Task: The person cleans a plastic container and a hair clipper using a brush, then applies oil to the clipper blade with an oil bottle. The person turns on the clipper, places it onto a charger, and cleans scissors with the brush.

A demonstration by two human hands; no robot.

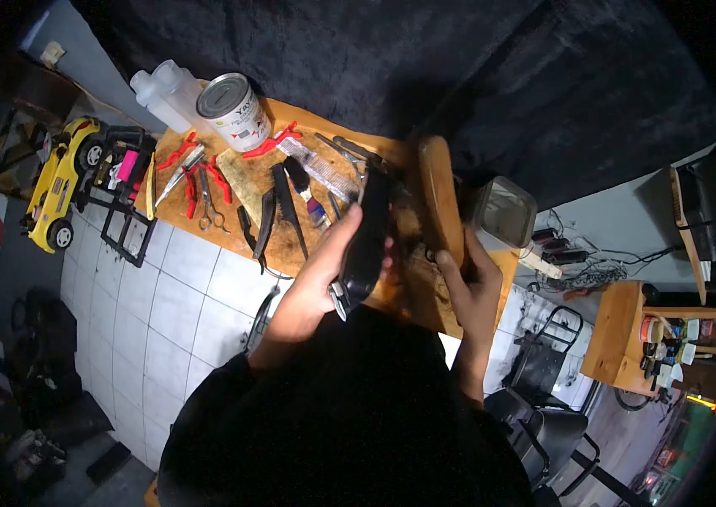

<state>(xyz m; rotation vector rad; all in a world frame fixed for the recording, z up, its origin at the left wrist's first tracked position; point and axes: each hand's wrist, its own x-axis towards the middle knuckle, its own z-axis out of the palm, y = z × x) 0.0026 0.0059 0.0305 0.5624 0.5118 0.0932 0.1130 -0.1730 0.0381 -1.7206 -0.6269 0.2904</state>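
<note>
My left hand (314, 283) is wrapped round a black hair clipper (366, 241), its metal blade end pointing down toward my body. In my right hand (476, 291) is a wooden brush (439, 190), held upright with its smooth brown back showing; any bristles are in shadow. The two tools are apart, above the wooden table (404, 300). Left of the clipper lie a black comb (288, 207), a small brush with a purple handle (305, 186), a silver comb (320, 167) and a folding razor (265, 221).
Scissors (207, 203), red clips (179, 152), a gold comb (239, 182), a can (235, 110) and plastic bottles (165, 89) occupy the table's left part. A clear container (506, 213) stands at its right edge. Black chair (539, 427) and yellow toy car (62, 182) flank the table.
</note>
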